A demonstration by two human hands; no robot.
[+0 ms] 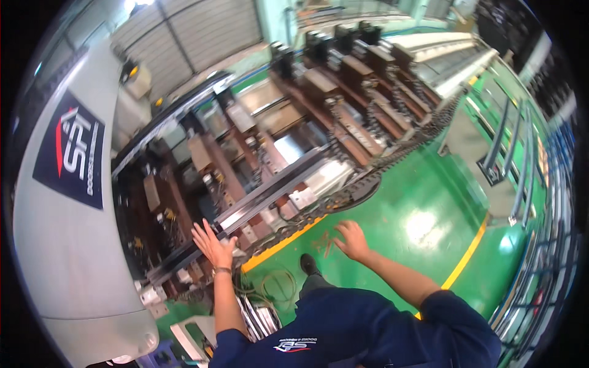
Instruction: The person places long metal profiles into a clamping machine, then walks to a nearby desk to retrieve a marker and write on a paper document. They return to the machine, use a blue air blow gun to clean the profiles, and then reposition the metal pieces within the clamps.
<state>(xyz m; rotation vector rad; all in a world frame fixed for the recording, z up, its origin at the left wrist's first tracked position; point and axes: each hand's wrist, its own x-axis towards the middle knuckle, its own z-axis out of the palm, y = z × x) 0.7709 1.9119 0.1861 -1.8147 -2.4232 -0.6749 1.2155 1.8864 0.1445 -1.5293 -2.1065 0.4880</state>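
A long dark and silver metal profile [270,191] lies slantwise across the near side of a large machine. My left hand [213,247] is at this profile, toward its left end, with fingers spread and thumb out. Whether the palm presses on the metal I cannot tell. My right hand [351,241] is in the air over the green floor, apart from the machine. Its fingers are loosely bent and apart, and nothing shows in them. Brown machine beams [353,142] with blocks and clamps run away from me beyond the profile.
A tall grey machine housing [67,245] stands at the left. A black cable chain [405,147] runs along the machine's near edge. Coiled hose [276,288] lies on the floor near my shoe [309,264]. Racks with long profiles [540,288] line the right side.
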